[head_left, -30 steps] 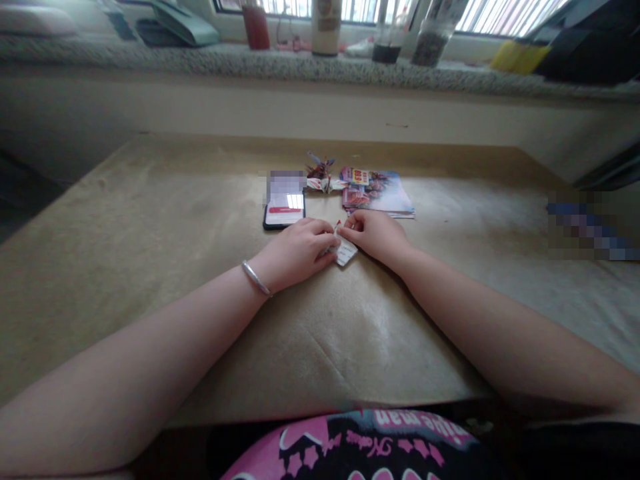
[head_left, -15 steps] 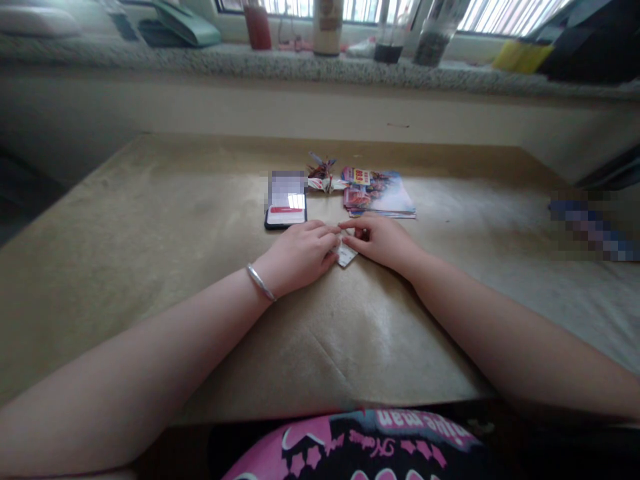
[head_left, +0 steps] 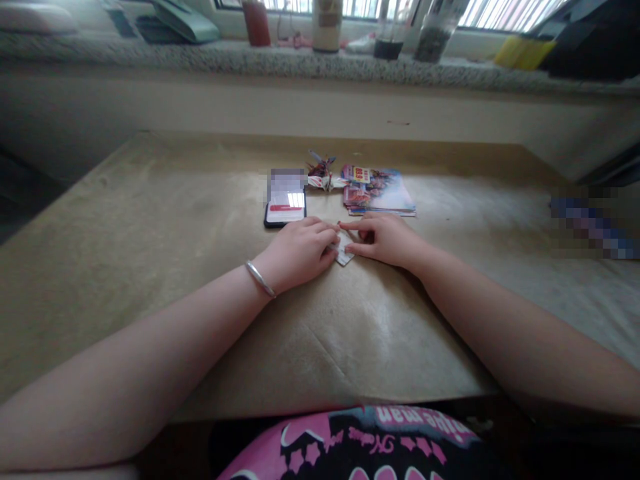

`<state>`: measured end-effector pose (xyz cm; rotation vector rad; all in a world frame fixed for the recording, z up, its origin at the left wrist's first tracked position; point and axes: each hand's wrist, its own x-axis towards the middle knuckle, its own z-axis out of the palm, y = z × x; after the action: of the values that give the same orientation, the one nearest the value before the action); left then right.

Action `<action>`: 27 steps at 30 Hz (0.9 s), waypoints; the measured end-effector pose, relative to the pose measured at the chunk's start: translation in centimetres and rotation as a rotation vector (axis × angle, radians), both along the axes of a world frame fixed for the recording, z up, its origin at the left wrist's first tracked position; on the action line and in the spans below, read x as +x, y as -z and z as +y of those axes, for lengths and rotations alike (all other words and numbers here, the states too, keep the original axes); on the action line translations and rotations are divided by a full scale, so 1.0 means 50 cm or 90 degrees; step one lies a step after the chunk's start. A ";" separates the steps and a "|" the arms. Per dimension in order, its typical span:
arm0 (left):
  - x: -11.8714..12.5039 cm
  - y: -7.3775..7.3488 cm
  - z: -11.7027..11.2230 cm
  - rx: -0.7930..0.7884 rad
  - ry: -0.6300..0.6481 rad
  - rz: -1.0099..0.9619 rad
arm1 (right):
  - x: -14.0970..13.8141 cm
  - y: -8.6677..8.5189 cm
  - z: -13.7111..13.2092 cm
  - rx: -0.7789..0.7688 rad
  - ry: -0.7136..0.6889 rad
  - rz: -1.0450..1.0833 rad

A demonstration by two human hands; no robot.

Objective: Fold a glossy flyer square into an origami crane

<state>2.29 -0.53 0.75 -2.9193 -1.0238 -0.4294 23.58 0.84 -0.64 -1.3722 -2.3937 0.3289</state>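
Note:
A small folded piece of printed paper lies on the brown paper-covered table, mostly hidden under my fingers. My left hand, with a silver bangle on its wrist, presses its curled fingers down on the paper's left side. My right hand pinches and presses the paper's right side with thumb and fingers. Both hands meet over the paper at the table's middle.
A phone with a lit screen lies just beyond my left hand. A folded paper crane and a stack of colourful leaflets lie behind. Jars and bottles stand on the stone windowsill. A blurred object is at right.
My right hand's fingers have lowered and flattened onto the paper, which was lifted slightly at its tip before. My left hand stays pressed in place.

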 end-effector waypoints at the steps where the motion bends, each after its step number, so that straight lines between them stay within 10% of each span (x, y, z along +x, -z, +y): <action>1: 0.000 0.000 0.000 -0.001 0.000 -0.001 | 0.000 -0.001 -0.001 -0.008 0.003 0.002; 27: -0.014 0.004 -0.001 0.122 0.050 0.082 | -0.006 -0.011 -0.012 -0.020 0.000 0.036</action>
<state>1.60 -0.59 0.55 -2.7815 -0.8063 -0.3162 23.27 0.23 -0.09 -1.3594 -2.3524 0.4020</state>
